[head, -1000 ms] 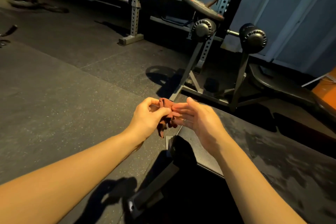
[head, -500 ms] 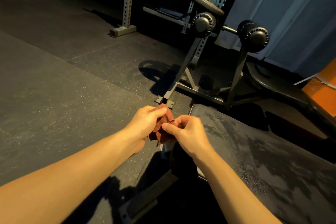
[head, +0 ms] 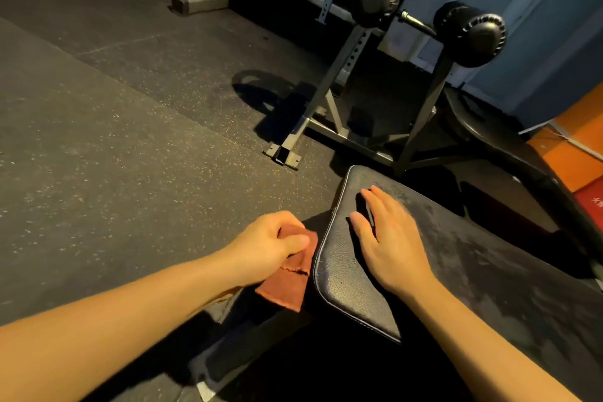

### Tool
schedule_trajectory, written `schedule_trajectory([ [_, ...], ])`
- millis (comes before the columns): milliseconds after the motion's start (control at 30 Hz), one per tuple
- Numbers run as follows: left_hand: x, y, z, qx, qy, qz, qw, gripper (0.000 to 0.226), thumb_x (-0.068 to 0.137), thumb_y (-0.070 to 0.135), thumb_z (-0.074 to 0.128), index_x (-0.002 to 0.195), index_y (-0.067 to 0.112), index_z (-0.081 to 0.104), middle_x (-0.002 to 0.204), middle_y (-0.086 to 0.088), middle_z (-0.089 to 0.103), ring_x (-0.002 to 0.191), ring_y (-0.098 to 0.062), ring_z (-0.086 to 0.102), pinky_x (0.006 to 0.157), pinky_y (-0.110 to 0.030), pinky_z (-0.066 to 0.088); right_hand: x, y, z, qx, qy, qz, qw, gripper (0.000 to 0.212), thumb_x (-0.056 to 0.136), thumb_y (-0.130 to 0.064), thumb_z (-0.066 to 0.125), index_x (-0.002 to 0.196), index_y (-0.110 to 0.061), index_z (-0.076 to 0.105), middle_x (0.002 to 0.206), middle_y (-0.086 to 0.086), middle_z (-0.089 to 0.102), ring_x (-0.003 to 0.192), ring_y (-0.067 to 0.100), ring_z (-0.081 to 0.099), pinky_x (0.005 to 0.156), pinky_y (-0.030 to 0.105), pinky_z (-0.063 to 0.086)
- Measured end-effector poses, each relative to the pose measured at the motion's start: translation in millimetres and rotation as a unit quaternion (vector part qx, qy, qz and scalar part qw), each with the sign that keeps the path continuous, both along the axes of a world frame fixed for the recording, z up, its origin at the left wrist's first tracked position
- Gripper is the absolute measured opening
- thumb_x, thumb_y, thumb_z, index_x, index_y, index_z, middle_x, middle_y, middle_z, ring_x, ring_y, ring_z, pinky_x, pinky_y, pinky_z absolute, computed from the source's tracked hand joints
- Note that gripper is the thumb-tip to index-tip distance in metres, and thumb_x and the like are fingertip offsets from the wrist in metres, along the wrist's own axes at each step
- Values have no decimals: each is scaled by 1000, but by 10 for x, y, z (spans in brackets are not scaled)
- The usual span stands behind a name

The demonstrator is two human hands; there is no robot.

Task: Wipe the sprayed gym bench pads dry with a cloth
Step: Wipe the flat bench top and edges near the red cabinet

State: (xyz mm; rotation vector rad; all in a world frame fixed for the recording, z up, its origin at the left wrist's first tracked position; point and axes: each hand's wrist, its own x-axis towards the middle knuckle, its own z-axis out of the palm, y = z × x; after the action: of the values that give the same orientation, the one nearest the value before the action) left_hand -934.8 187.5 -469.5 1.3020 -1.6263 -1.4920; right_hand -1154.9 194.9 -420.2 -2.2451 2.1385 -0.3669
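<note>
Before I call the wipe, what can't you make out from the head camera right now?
All in the head view:
Cloth: the left hand grips it, so its upper part is hidden in the fingers.
Bench pad: it runs off the right edge, and the right hand covers a patch.
Pad wetness: the light is dim and the sheen mottled, so wet or dry is unclear.
Bench frame: the part below the pad is lost in shadow.

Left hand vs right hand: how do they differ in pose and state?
Left hand grips the rust cloth; right hand holds nothing. Left hand is curled; right hand is flat, fingers straight. Left hand sits beside the bench pad; right hand is over it. Both bare.
</note>
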Motion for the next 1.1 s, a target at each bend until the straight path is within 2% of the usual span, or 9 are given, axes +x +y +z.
schedule_trajectory([
  [133,-190,-167,-73,-43,33,39,998,5,99,22,62,96,26,62,82,6,65,74,-10,61,71,-31,46,12,-16,-34,6,29,7,1000,59,105,-56,31,156,-26,35,165,-4,29,152,15,23,122,38,18],
  [300,-594,-760,-2,2,66,82,994,4,102,17,57,102,18,62,92,-1,67,72,-9,63,51,-15,43,-6,-27,-36,9,25,6,1000,70,97,-65,21,157,-32,34,164,-11,27,152,9,22,124,39,21],
  [433,-669,-938,-69,12,105,79,991,6,102,16,57,99,19,61,91,-3,67,72,-11,65,50,-18,47,-1,-31,-31,11,15,5,1000,72,95,-68,19,156,-34,34,164,-15,26,151,5,20,124,39,21],
  [567,-214,-386,-280,-39,83,-6,996,7,99,21,62,96,27,63,89,4,69,80,-6,64,72,-22,49,13,-34,-33,7,25,4,1000,68,97,-66,23,155,-32,36,163,-14,29,151,5,21,124,38,22],
  [700,-123,49,-298,-58,82,22,995,9,101,25,57,97,33,60,89,10,68,81,0,62,66,-17,44,22,-29,-41,7,27,1,1000,63,99,-62,26,156,-34,35,163,-16,28,151,3,20,123,32,19],
  [800,-429,-318,-136,-34,136,84,987,7,105,23,50,103,28,56,92,5,65,74,-5,66,53,-22,51,47,-28,-27,10,20,0,1000,66,98,-65,24,155,-34,36,163,-17,28,150,3,22,123,34,20],
  [900,-764,-949,-59,-26,119,85,989,6,107,23,48,109,23,53,104,-3,64,89,-20,67,74,-40,60,59,-48,-21,10,24,0,1000,65,99,-62,25,154,-32,38,162,-14,31,149,6,25,122,40,25],
  [1000,-911,-1311,-13,-27,97,90,991,11,107,22,47,114,17,54,109,-2,62,96,-19,63,77,-32,53,59,-44,-24,9,25,-2,1000,65,99,-62,25,154,-30,39,162,-11,33,149,8,27,121,43,27],
  [1100,-898,-1275,-38,0,111,91,990,15,107,22,46,119,15,53,115,-6,62,103,-23,64,92,-43,56,55,-36,-23,10,26,-1,1000,66,99,-62,24,154,-30,39,162,-10,33,149,9,27,121,45,27],
])
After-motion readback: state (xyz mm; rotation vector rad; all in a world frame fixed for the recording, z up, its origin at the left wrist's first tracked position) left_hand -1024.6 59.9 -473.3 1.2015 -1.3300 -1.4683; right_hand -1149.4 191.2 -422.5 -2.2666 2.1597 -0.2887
